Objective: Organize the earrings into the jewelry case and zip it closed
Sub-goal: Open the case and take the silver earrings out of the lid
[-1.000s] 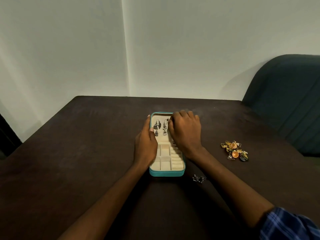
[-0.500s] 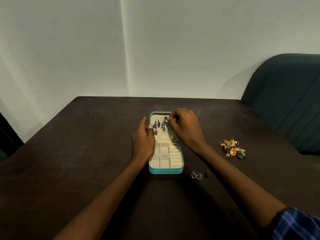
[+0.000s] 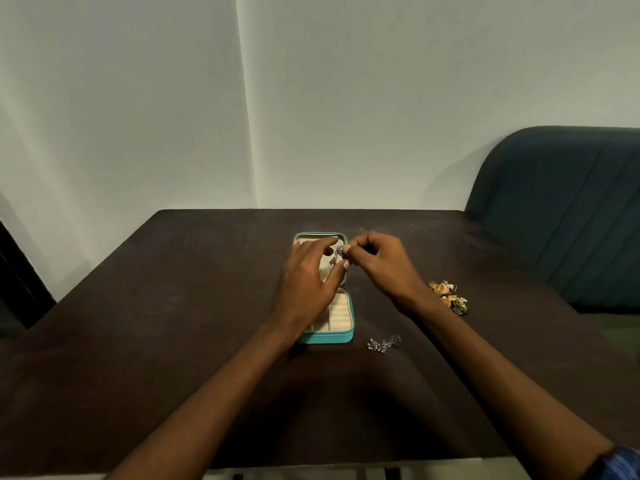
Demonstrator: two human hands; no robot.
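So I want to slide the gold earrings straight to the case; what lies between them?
In the head view, the right hand and its wrist cross that stretch between the gold earrings and the case; otherwise bare table.

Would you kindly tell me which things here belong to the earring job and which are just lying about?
Job:
- jewelry case, open
- silver earring pinched by right hand
- left hand over the case
- silver earrings on table
- gold and orange earrings

Lying about:
- table
- green chair
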